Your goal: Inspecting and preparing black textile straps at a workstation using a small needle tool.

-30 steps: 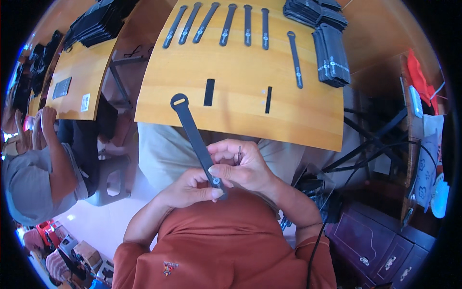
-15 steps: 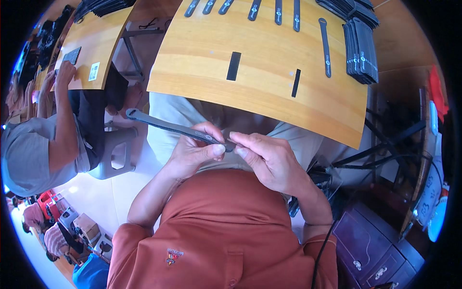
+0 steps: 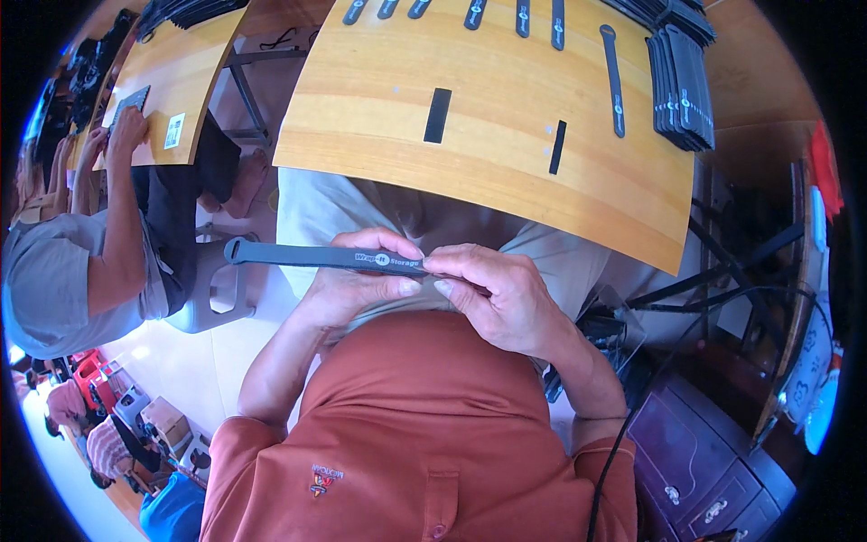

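Note:
A dark grey fabric strap with a slotted, rounded end and white print is held in front of my belly, below the table's near edge. My left hand closes on the strap near its right end, fingers behind and thumb along the lower side. The slotted end sticks out to the left. At the right end my right hand pinches the strap between thumb and fingers. The fingertips of both hands almost meet, and the right tip of the strap is hidden by the right fingers.
On the wooden table lie several similar straps along the far edge, one single strap, two black strips, and a stack of straps at the right. A co-worker sits at another table on the left. A dark cabinet stands lower right.
The strap has turned from slanting to nearly level, and its printed face now shows more fully. Both hands stay pinched on it near the right end. The co-worker's hand has shifted slightly.

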`<state>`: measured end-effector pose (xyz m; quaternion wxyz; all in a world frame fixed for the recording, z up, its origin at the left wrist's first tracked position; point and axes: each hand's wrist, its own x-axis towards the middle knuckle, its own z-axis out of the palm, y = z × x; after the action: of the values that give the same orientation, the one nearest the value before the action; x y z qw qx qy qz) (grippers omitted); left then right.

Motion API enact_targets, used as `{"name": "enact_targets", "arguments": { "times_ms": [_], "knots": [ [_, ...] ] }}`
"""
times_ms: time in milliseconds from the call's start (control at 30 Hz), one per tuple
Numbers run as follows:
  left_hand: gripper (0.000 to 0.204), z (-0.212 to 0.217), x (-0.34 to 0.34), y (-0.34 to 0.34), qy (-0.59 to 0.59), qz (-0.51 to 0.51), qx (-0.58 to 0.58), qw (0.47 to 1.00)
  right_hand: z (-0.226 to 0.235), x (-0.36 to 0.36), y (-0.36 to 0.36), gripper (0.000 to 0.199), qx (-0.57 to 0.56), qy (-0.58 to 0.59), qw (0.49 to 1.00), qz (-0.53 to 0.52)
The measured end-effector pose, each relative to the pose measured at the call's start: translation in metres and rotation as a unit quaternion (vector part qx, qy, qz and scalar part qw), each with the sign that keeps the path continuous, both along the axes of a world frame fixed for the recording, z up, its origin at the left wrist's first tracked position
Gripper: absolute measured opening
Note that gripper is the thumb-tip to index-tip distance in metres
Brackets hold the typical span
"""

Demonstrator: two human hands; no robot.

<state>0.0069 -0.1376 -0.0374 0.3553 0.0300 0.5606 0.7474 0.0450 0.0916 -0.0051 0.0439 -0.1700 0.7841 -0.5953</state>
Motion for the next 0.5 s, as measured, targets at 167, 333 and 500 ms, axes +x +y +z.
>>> {"name": "enact_targets", "arguments": {
  "times_ms": [167, 333, 500],
  "knots": [
    [0.027, 0.0006, 0.0004, 0.0001, 0.035, -0.007, -0.038, 0.999, -0.0011, -0.0011, 0.0013, 0.023, -0.006, -0.014, 1.000, 0.017],
    [0.023, 0.0019, -0.0025, -0.0007, 0.074, -0.019, -0.061, 0.995, 0.0020, -0.0017, 0.0049, 0.024, 0.018, -0.021, 0.999, 0.040],
    [0.022, 0.0015, -0.0023, -0.0019, 0.099, -0.018, -0.051, 0.994, 0.0019, -0.0009, 0.0069, 0.027, 0.023, 0.011, 0.999, 0.043]
  ]
}}
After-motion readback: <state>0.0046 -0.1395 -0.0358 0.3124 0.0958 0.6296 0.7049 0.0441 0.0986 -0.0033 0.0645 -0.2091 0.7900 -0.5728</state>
